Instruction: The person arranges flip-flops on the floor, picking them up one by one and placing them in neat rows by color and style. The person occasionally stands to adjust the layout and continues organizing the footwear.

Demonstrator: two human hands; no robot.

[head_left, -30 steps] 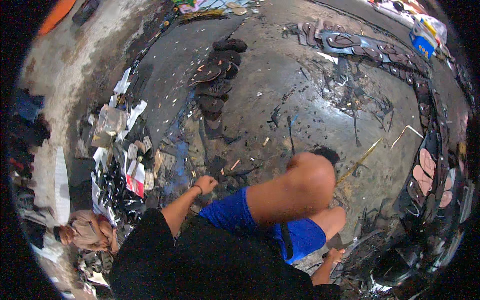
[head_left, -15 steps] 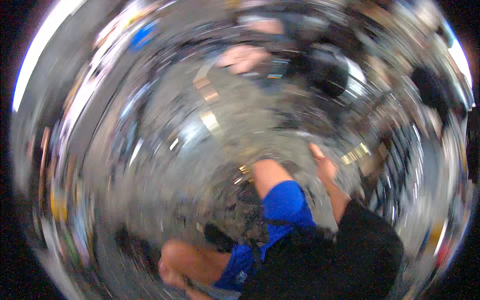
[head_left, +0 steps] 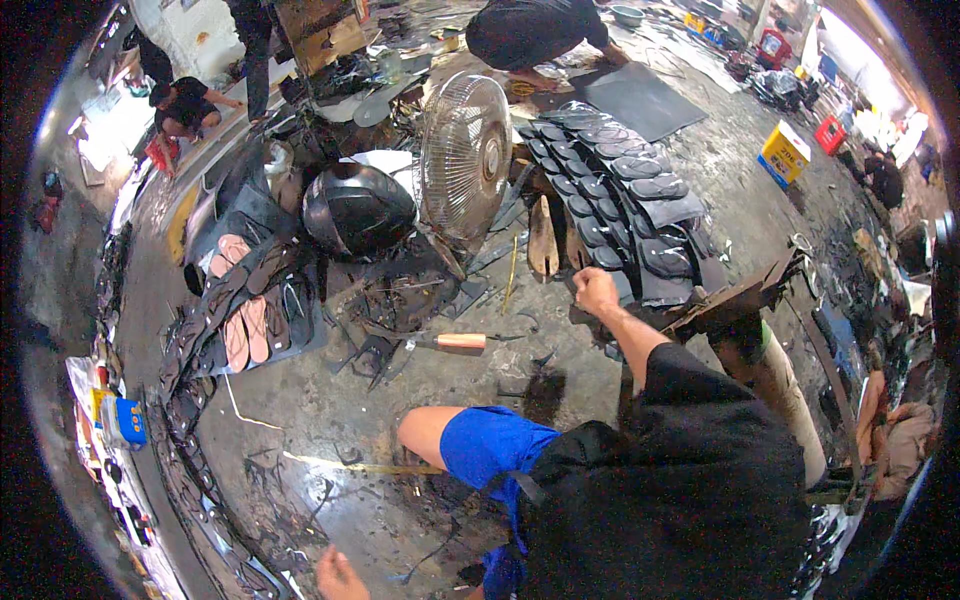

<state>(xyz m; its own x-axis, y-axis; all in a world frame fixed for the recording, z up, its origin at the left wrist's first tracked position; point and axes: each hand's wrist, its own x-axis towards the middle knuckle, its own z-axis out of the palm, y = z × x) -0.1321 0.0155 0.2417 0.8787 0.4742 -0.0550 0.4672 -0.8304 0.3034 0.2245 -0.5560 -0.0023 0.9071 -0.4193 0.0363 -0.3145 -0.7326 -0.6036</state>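
Note:
My right hand (head_left: pixel 597 290) reaches out with its fingers curled, at the near left edge of several overlapping rows of dark sandals (head_left: pixel 610 190). Whatever its fingers may hold is hidden. Close by, a wooden sole-shaped form (head_left: pixel 544 238) lies on the floor, a second one partly covered beside it. At the bottom edge, low over the floor, my left hand (head_left: pixel 338 577) shows only in part, fingers loosely extended and nothing visible in them. A knife with a wooden handle (head_left: pixel 461 341) rests on the floor ahead of my knee.
A standing fan (head_left: pixel 466 160) and a black helmet (head_left: pixel 357 210) stand ahead. Pink soles (head_left: pixel 246 334) lie among dark ones at left. A metal-edged bench (head_left: pixel 735 300) is at right. One person (head_left: pixel 530 38) bends over a dark sheet (head_left: pixel 646 101); others crouch farther off.
The earlier view is smeared by turning; now it is sharp. My right hand, then stretched out beside my knee, has moved forward to the sandals with its fingers curled.

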